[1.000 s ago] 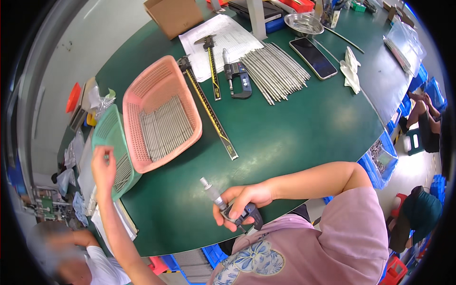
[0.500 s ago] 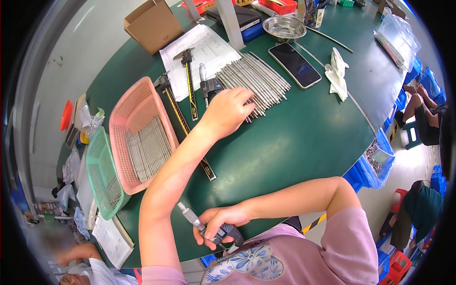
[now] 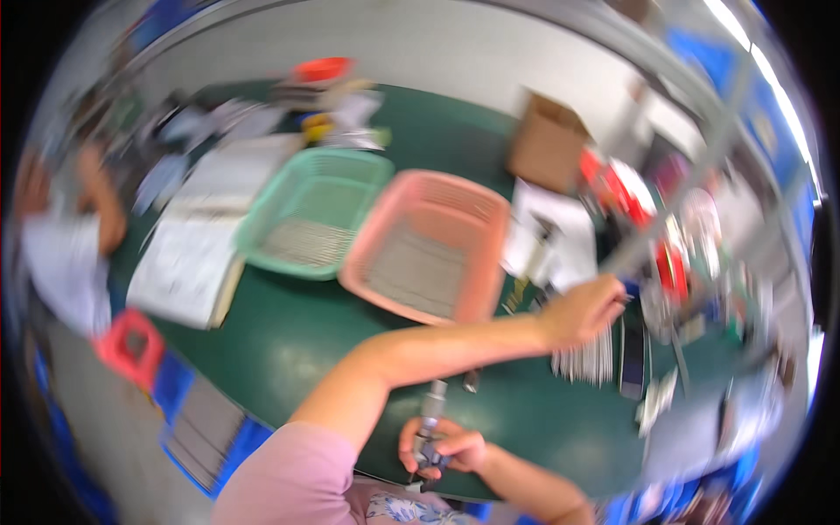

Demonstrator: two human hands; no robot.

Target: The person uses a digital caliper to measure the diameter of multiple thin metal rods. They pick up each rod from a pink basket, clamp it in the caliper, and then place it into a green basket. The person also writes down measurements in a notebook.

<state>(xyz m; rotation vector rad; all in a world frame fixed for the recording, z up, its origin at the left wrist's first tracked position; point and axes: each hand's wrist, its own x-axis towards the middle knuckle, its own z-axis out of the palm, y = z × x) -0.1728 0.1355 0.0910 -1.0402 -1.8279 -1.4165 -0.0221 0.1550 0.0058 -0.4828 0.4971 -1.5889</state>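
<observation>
My left hand point(image 3: 579, 311) is raised at the far edge of a bundle of thin metal rods point(image 3: 584, 363), with its fingers drawn together. Blur hides what lies between them, if anything. Down near the table's front edge, my right hand point(image 3: 451, 444) grips a digital micrometer point(image 3: 432, 409), its silver barrel pointing up and away. Beneath my left forearm, the end of a caliper point(image 3: 472, 380) shows. A second caliper point(image 3: 525, 276) lies beside the pink basket point(image 3: 493, 236), partly on a white paper sheet point(image 3: 573, 234). Many rods fill that basket's bottom.
Left of the pink basket stands a green basket point(image 3: 254, 234) holding more rods. An open notebook point(image 3: 179, 271) lies further left, near another person point(image 3: 66, 254). A phone point(image 3: 632, 359) and a white glove point(image 3: 656, 402) lie right of the rods. A cardboard box point(image 3: 547, 144) stands behind.
The whole view has swung left, so the baskets now sit mid-picture. My left hand has shifted over the rods toward their far edge, fingers more closed. The right hand still holds the micrometer.
</observation>
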